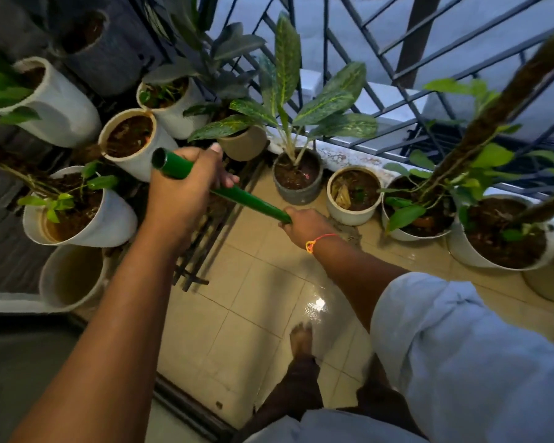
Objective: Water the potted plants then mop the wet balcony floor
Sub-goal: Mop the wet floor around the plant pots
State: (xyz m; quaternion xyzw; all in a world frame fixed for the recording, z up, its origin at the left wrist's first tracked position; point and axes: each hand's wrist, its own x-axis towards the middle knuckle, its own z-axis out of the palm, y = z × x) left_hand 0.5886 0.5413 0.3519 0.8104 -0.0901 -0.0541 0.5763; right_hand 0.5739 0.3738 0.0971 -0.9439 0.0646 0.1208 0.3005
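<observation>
The left hand (181, 190) is clamped round the upper end of the green mop handle (248, 198); the right hand (304, 227) is clamped lower, nearer the mop head (349, 232); the handle's long axis slopes down and rightward from the fingers; the head lies at the far edge of the wet floor (253, 314), just beside the cream pot (354, 196).

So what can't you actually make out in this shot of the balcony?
In the head view:
the mop head is mostly hidden behind the right hand
the green handle is partly covered by the left hand
the pot at the right edge is cut off by the frame
the bare foot is blurred
</observation>
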